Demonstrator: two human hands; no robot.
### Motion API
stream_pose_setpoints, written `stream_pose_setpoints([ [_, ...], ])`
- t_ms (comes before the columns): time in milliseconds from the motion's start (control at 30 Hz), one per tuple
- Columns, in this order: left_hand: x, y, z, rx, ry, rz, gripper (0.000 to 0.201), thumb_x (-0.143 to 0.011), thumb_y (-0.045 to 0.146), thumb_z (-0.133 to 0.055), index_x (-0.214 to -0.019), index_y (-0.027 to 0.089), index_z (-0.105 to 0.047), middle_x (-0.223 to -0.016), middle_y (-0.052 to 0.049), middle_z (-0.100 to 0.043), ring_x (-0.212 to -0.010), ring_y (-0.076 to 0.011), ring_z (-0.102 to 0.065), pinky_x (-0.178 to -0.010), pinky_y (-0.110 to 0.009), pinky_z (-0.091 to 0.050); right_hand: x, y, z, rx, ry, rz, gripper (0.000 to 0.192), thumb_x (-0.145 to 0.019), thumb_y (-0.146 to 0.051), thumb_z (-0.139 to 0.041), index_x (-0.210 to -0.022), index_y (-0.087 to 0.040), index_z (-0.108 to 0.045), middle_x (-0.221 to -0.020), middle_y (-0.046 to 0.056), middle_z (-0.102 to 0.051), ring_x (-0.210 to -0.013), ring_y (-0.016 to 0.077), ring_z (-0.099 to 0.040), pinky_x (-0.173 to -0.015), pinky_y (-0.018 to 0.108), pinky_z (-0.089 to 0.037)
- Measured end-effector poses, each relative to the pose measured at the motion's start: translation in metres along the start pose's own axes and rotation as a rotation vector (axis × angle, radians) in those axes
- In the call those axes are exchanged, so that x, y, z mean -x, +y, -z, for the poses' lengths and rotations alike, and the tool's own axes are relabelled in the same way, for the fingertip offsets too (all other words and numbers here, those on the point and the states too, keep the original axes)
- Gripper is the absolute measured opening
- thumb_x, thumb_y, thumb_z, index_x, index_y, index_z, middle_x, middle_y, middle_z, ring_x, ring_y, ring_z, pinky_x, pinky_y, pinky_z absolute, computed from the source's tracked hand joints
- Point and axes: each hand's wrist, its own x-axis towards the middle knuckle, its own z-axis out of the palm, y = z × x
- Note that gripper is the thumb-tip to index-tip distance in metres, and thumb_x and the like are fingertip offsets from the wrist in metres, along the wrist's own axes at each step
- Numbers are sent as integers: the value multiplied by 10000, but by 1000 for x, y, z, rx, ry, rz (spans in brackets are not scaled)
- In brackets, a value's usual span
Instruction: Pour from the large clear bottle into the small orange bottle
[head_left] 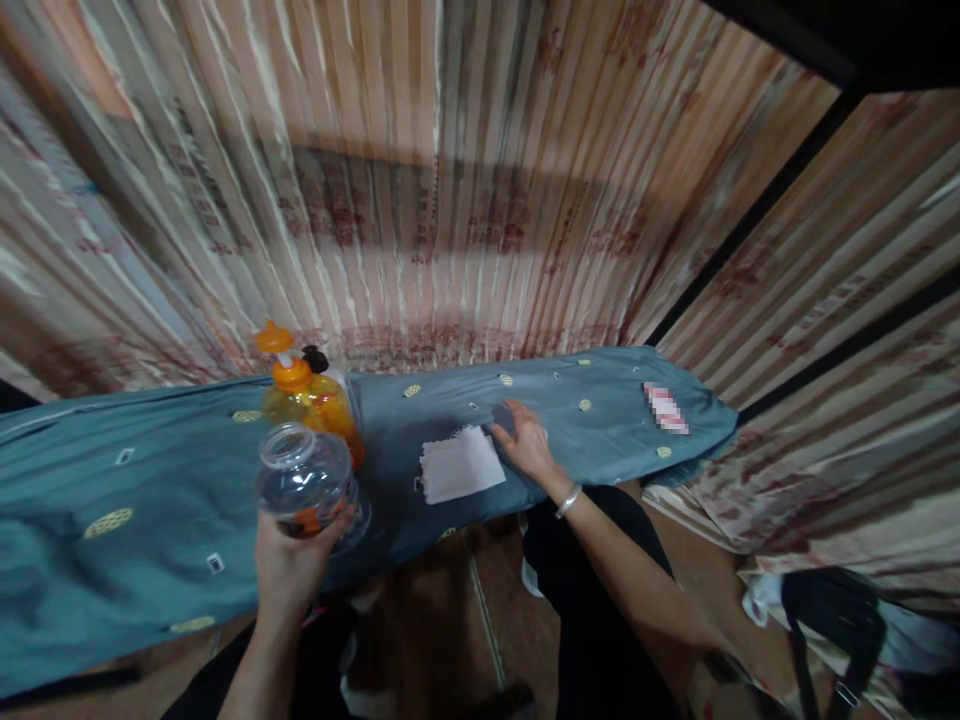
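My left hand (296,560) is wrapped round a clear plastic bottle (304,475) with an open neck and an orange label. Just behind it stands an orange pump bottle (319,400), with a dark-topped dispenser (315,360) partly hidden at its back. Over the cloth, my right hand (523,440) is open, its fingers apart and holding nothing. Close to its left lies a white cloth or paper piece (461,465) with a frayed edge, flat on the surface. Whether my fingertips touch the surface, I cannot tell.
A teal patterned cloth (165,510) covers the long narrow surface. At its right end lies a blurred pink-and-white item (665,408). Striped curtains (450,200) hang behind, with dark frame bars (757,210) at right. A black bag (836,620) sits lower right.
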Motion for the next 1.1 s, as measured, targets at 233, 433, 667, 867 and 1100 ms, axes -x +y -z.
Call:
stream_pose_setpoints([
  [233, 4, -2, -1, 16, 24, 32, 736, -528, 408, -807, -1167, 191, -514, -1088, -109, -660, -946, -283, -650, -872, -494, -519, 1, -127, -48, -442, -257, 344, 707, -774, -387, -752, -1373, -181, -437, -1334, 162, -593, -1240, 266, -575, -1022, 434, -467],
  [433, 5, -3, -2, 37, 18, 29, 593, -679, 381, -763, -1173, 183, -501, -1049, -67, -627, -889, -210, -626, -821, -453, -533, -11, -175, -67, -542, -263, 323, 800, -723, -363, -794, -1390, -184, -391, -1334, 150, -587, -1253, 256, -563, -1051, 417, -438],
  [667, 6, -5, -1, 48, 24, 44, 813, -521, 381, -825, -1210, 214, -428, -1080, -73, -618, -971, -270, -633, -894, -475, -506, -33, -200, -83, -373, -309, 419, 618, -751, -375, -778, -1253, -127, -517, -1187, 139, -660, -1094, 250, -630, -957, 373, -472],
  [867, 2, -11, -5, 47, 3, 0, 716, -610, 372, -817, -1213, 201, -471, -1075, -61, -627, -954, -235, -632, -879, -467, -517, -33, -195, -74, -253, -252, 351, 542, -691, -432, -809, -1095, -148, -584, -1033, 99, -689, -970, 238, -646, -859, 356, -495],
  [1100, -9, 7, -21, 20, -10, -30, 435, -845, 395, -624, -1215, 189, -526, -1175, -87, -601, -991, -218, -616, -843, -449, -540, -27, -137, -2, -306, -94, 209, 540, -675, -468, -784, -1079, -192, -554, -958, 46, -702, -839, 223, -669, -761, 345, -520],
])
